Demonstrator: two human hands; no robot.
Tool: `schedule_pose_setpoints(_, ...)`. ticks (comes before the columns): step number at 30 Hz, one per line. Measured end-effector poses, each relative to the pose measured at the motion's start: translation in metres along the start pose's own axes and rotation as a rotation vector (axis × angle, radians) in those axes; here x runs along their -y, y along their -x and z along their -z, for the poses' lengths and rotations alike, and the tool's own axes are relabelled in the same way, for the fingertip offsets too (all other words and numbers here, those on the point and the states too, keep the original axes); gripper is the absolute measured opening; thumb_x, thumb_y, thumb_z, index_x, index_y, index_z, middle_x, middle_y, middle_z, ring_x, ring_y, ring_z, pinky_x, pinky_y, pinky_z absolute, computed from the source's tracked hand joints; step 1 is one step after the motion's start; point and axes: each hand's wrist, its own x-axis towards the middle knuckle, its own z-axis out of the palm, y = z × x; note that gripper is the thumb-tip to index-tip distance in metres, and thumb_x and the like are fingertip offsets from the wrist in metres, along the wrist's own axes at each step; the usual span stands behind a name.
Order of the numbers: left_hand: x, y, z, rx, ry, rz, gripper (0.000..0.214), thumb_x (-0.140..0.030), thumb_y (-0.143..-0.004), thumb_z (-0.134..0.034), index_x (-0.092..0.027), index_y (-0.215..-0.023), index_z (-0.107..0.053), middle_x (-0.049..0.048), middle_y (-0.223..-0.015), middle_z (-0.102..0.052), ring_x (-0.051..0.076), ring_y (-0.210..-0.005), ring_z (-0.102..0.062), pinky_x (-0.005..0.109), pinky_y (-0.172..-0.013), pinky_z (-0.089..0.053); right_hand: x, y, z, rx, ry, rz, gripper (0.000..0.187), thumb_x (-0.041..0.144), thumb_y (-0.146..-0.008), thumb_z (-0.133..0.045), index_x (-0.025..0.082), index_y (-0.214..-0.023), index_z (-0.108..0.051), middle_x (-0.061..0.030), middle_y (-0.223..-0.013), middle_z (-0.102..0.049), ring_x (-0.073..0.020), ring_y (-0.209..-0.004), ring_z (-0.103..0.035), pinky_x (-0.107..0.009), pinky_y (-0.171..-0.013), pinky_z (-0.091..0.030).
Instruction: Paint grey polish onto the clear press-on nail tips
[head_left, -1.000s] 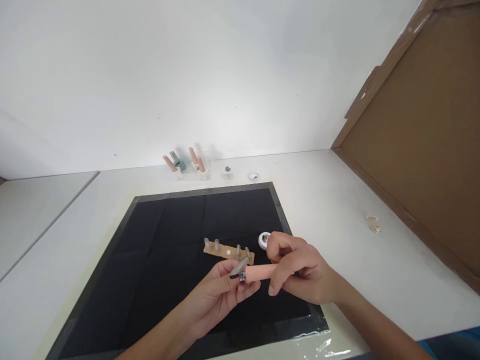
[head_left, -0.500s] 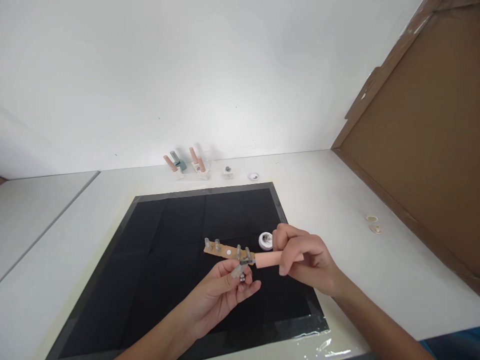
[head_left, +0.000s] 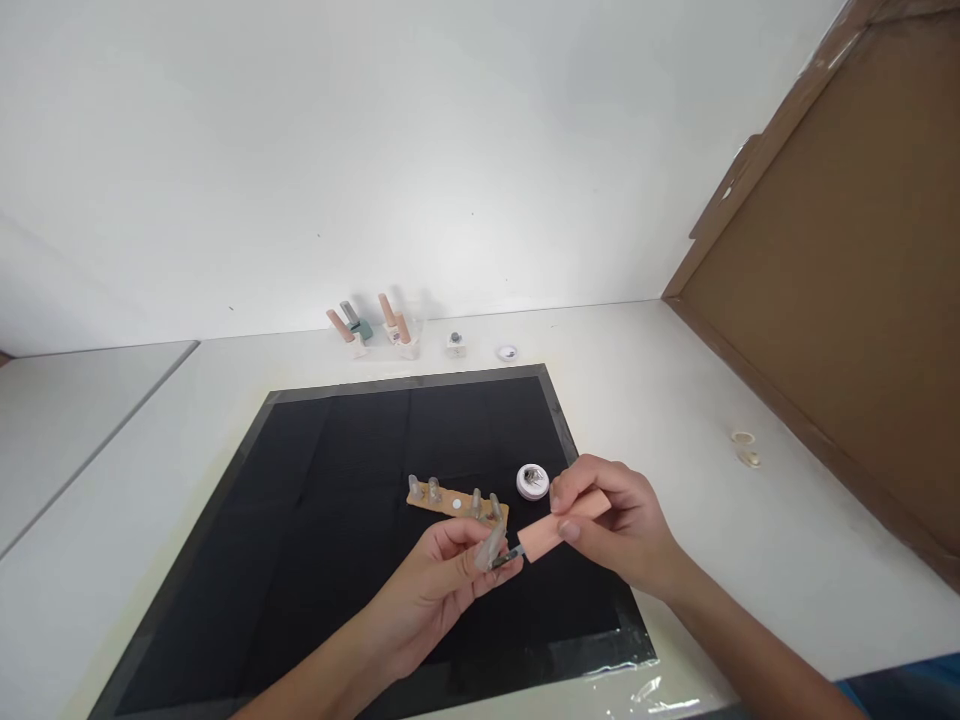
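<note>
Between the thumb and fingers of my left hand [head_left: 427, 595] is a greyish, translucent false nail [head_left: 490, 548]. My right hand [head_left: 630, 530] grips the peach cap of a nail polish brush [head_left: 547, 535] by its far end, tilted down to the left. Its dark bristle tip lies at the lower edge of the nail and seems to touch it. Just beyond my left hand, a tan strip [head_left: 444, 498] carries several translucent nails standing on it and a white dot. A small round white container [head_left: 532, 482] with dark bits on top sits near my right hand.
A black mat [head_left: 337, 520] with taped edges covers much of the white table [head_left: 660, 400]. Behind it stand peach-capped polish bottles [head_left: 405, 340], a green bottle [head_left: 361, 328], a capless bottle [head_left: 455, 346] and a small white dish [head_left: 508, 353]. Cardboard [head_left: 840, 280] walls the right side.
My right hand has swung the brush so its tip points lower, from the nail's upper part to its lower edge. My left hand has turned the nail slightly; a silvery ball beneath it is now hidden.
</note>
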Motion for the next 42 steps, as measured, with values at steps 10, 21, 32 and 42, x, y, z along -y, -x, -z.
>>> schedule_pose_setpoints(10,-0.0024,0.0001,-0.0042,-0.013,-0.076,0.012,0.008,-0.022,-0.069,-0.076,-0.016,-0.069,-0.071,-0.0003,-0.069,-0.067,0.010,-0.071,-0.060,0.024,-0.078,-0.045,-0.0045,0.0015,-0.0018,0.114,-0.010,0.027,0.006,0.016,-0.078,-0.062,0.019,-0.077,-0.057,0.0052,-0.056,-0.048,-0.0052,-0.042,-0.036,-0.018,-0.039,-0.030)
schedule_pose_setpoints(21,0.0009,0.0006,0.0022,-0.022,-0.018,0.029,0.016,-0.020,-0.059,-0.083,-0.014,-0.068,-0.072,-0.0001,-0.067,-0.068,0.011,-0.072,-0.064,0.033,-0.093,-0.044,-0.0055,0.0006,-0.0002,-0.003,0.096,-0.026,0.008,0.015,-0.078,-0.062,0.019,-0.073,-0.056,0.0039,-0.057,-0.052,-0.0068,-0.044,-0.040,-0.018,-0.040,-0.034)
schedule_pose_setpoints(32,-0.0006,0.0015,-0.0005,-0.018,-0.014,0.030,0.013,-0.020,-0.060,-0.082,-0.015,-0.069,-0.073,0.0013,-0.070,-0.070,0.011,-0.073,-0.064,0.029,-0.087,-0.048,-0.0058,0.0010,-0.0008,0.094,-0.028,0.033,0.006,0.021,-0.081,-0.061,0.019,-0.077,-0.056,0.0049,-0.052,-0.048,-0.0082,-0.044,-0.039,-0.021,-0.043,-0.035)
schedule_pose_setpoints(42,0.0016,0.0009,0.0035,-0.012,-0.025,0.017,0.012,-0.019,-0.061,-0.081,-0.015,-0.066,-0.071,-0.0015,-0.067,-0.067,0.009,-0.069,-0.062,0.034,-0.094,-0.043,-0.0055,-0.0024,0.0001,-0.105,0.036,-0.176,0.012,0.022,-0.081,-0.060,0.019,-0.070,-0.055,0.0044,-0.055,-0.047,-0.0077,-0.045,-0.034,-0.020,-0.041,-0.031)
